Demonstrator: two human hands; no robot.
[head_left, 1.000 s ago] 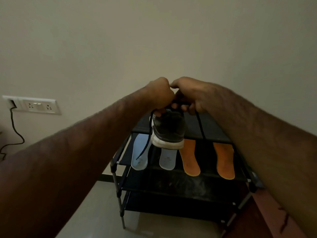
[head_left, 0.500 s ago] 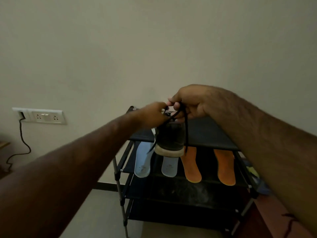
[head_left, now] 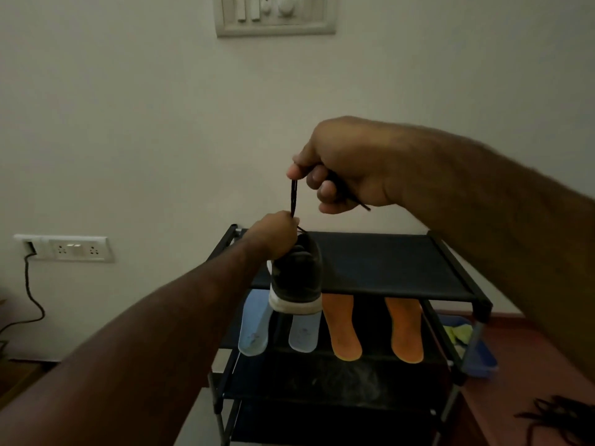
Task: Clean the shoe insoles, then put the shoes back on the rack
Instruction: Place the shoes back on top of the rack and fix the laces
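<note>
A dark shoe (head_left: 297, 278) with a white sole sits at the front left of the black rack's top shelf (head_left: 386, 262). My left hand (head_left: 273, 236) grips the shoe at its lace area. Above it, my right hand (head_left: 341, 165) pinches the black lace (head_left: 293, 197) and holds it taut and upright. On the shelf below lie two pale blue insoles (head_left: 254, 326) and two orange insoles (head_left: 343, 329), their heels sticking out over the front edge.
A blue tub (head_left: 479, 358) with a yellow cloth stands right of the rack. Loose black laces (head_left: 560, 416) lie on the reddish floor at lower right. A socket panel (head_left: 64, 249) with a cable is on the wall at left.
My right hand has risen well above the shoe, drawing the lace up and taut. My left hand stays on the shoe. The camera has tilted upward.
</note>
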